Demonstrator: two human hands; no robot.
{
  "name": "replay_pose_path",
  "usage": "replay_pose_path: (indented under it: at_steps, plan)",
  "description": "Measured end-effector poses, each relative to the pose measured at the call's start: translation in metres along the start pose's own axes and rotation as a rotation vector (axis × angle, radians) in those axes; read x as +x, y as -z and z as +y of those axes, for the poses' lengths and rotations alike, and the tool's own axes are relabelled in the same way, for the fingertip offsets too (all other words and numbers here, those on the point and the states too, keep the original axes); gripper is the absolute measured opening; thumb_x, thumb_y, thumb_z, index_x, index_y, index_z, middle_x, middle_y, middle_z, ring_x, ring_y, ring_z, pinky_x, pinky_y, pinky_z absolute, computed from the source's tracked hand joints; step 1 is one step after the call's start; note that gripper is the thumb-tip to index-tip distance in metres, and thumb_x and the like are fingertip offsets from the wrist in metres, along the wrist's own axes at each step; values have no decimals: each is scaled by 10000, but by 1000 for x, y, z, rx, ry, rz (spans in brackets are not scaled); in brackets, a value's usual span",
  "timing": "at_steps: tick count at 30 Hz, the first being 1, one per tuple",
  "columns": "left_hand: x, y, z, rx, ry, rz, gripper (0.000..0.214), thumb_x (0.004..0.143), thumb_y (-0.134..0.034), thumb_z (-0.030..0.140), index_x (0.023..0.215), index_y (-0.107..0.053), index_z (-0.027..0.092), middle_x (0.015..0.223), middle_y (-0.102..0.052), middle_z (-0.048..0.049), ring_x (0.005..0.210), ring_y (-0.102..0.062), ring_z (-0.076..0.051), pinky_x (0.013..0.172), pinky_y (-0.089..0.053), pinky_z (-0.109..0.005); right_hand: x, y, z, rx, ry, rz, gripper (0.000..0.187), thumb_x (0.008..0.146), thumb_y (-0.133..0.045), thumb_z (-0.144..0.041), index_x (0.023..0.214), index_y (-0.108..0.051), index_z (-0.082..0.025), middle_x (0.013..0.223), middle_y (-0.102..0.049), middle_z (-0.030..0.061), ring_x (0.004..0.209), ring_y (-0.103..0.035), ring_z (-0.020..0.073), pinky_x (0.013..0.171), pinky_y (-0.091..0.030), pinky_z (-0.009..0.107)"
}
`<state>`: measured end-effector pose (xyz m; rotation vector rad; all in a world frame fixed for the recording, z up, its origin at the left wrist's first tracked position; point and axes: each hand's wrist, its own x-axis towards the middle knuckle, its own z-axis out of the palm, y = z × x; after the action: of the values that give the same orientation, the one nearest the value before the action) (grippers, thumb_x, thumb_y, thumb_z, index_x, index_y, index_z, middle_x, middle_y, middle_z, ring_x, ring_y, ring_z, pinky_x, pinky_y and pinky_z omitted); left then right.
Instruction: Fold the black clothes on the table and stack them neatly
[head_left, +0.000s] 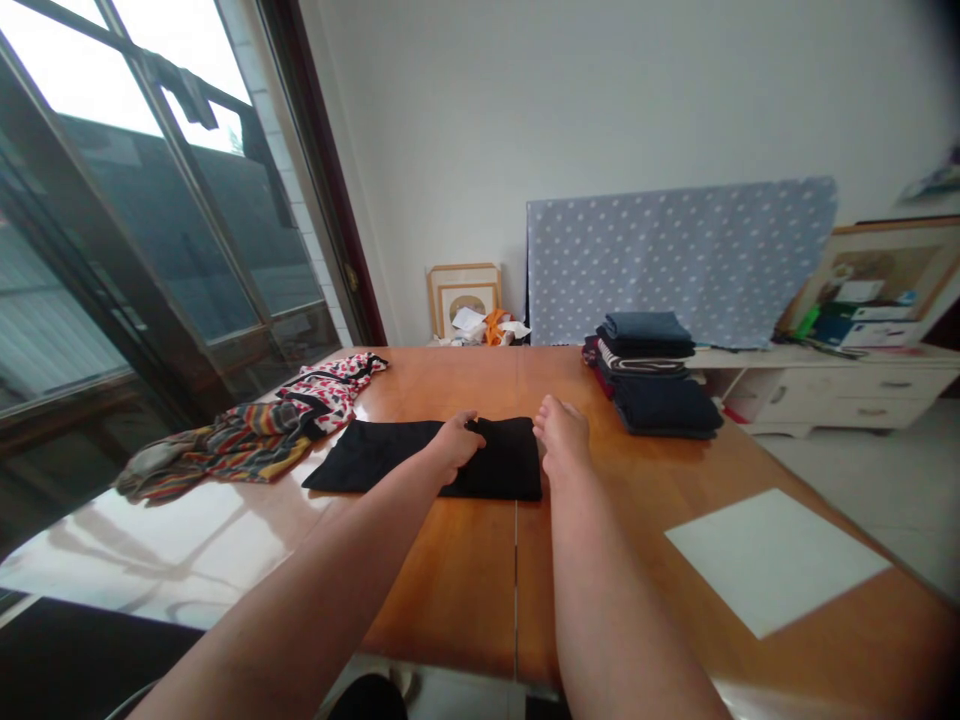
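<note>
A black folded garment [390, 452] lies flat as a long strip across the middle of the table. My left hand [456, 447] rests on its upper face, thumb and forefinger closed on the dark fabric. Right at the garment's right end is my right hand [564, 438], its fingers loosely bent, slightly apart and against or just beside the short edge. Whether those fingertips touch the fabric, I cannot tell. Nothing shows in the right hand.
Beyond my right hand stands a stack of folded clothes [652, 375]. Unfolded patterned clothes [247, 435] lie at the left. A pale square sheet [776, 560] is near the right edge of the wooden table [442, 580]. A dotted grey cloth [675, 260] hangs behind.
</note>
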<state>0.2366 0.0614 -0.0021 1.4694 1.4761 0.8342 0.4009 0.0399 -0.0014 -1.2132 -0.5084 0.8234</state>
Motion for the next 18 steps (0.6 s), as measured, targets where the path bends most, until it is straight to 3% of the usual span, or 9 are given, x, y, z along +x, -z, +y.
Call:
replay_pose_path:
  at_steps: [6,12,15,18]
  plan:
    - [-3,-6,-4,67,-49,1,671,728,-640,43,1380,-565,188,1129,-716,-107,850,-667,-167,675,-481,-218,-7,-3,-9,57,-97,7,143,803,-636,-317,844,-612,-181,644,-586,-5,611,-599,132,528,-466,211]
    - [-5,0,-5,213,-75,-12,582,780,-618,117,1359,-587,178,945,-741,-91,703,-657,-180,619,-487,-257,-5,-3,-5,51,-118,1,169,797,-638,-338,871,-612,-189,694,-593,-7,671,-614,132,554,-494,202]
    - [-7,4,-4,310,-137,-9,530,747,-645,99,1270,-655,185,1000,-731,-103,843,-674,-217,743,-512,-292,-4,-3,-2,36,-115,-21,186,799,-628,-360,879,-604,-193,703,-586,-10,680,-611,134,553,-490,203]
    - [-11,10,-4,423,-244,63,457,744,-670,116,1193,-691,196,1201,-668,-133,1124,-601,-286,970,-455,-371,-3,-1,1,-17,-59,-33,179,801,-611,-368,858,-585,-200,667,-563,-20,641,-585,134,513,-445,197]
